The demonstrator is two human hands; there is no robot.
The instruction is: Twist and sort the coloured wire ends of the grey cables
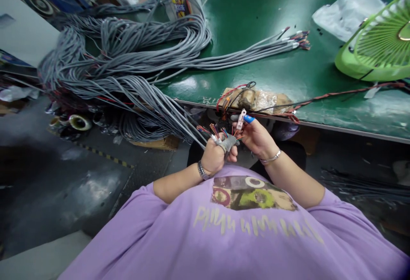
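Observation:
My left hand (pixel 215 155) is closed round the ends of several grey cables (pixel 179 119), whose stripped coloured wires (pixel 218 131) fan out above my fist. Tape wraps one of its fingers. My right hand (pixel 256 137) is right beside it, pinching among the coloured wire tips, with a blue cap on one fingertip and a small pale tag-like piece (pixel 241 119) at its fingers. Both hands are held just below the front edge of the green table (pixel 256 23), above my purple shirt.
A big heap of grey cables (pixel 128 57) spills from the table's left side to the floor. Another cable bunch with stripped ends (pixel 288 40) lies on the table. A green fan (pixel 381 45), a plastic bag (pixel 346 13) and a taped fixture with red and black wires (pixel 256 99) sit nearby.

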